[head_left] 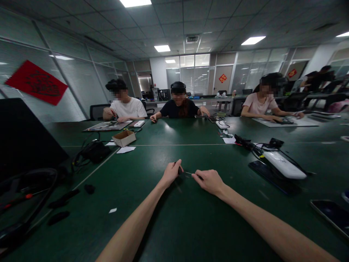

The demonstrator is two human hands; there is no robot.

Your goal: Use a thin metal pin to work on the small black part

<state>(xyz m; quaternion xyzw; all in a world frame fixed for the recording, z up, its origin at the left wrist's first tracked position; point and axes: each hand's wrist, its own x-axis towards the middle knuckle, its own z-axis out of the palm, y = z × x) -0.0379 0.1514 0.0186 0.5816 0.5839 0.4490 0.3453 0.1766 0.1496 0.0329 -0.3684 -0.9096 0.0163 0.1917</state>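
Head view is looking forward and down at a thin metal wire (188,173) stretched between two bare hands, over the green desk (174,222) and near the middle of the frame. It is pale and straight, with something dark at each end where the fingers meet it, though it is too small to be sure whether it is a wire or a pin.

The left hand (171,173) is pinching one end, its grip closed between thumb and fingers. The right hand (209,182) is pinching the other end, so both grips are clamped on the wire, with the hands facing each other and just apart.

To the right, a white oblong device (283,164) is lying on a black tablet (269,176), with black cables (255,147) beside it, and a phone (332,214) is lying near the desk's right edge. To the left, a small cardboard box (124,138) is sitting just beside slips of paper (125,149) and a black pouch (95,152). Across the desk, three co-workers are sitting well apart from these hands: one in a white T-shirt (128,108), one in a dark T-shirt (178,108), and one in a pink T-shirt (259,103), who has both hands on a flat sheet (285,122).
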